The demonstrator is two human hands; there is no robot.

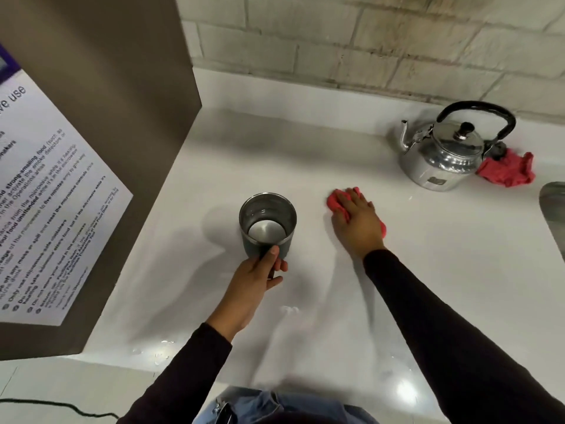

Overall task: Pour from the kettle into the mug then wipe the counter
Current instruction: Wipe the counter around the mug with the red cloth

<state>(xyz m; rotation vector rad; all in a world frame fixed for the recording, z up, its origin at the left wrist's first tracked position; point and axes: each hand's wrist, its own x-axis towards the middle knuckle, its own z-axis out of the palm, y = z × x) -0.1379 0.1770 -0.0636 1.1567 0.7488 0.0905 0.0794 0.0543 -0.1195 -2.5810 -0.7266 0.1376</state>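
A dark steel mug (pixel 267 228) stands upright on the white counter (pixel 214 166) with some water in its bottom. My left hand (pixel 258 278) grips the mug at its near side. To the right of the mug, my right hand (pixel 357 220) lies flat on a pink cloth (pixel 336 205) and presses it to the counter. A shiny metal kettle (pixel 443 151) with a black handle stands at the back right, its spout to the left and its lid on.
A second red cloth (pixel 509 171) lies bunched behind the kettle. A brown cabinet side (pixel 101 117) with a printed notice walls off the left. A brick wall runs along the back. A metal sink edge (pixel 553 212) shows at far right. Water drops (pixel 162 353) lie near the counter's front edge.
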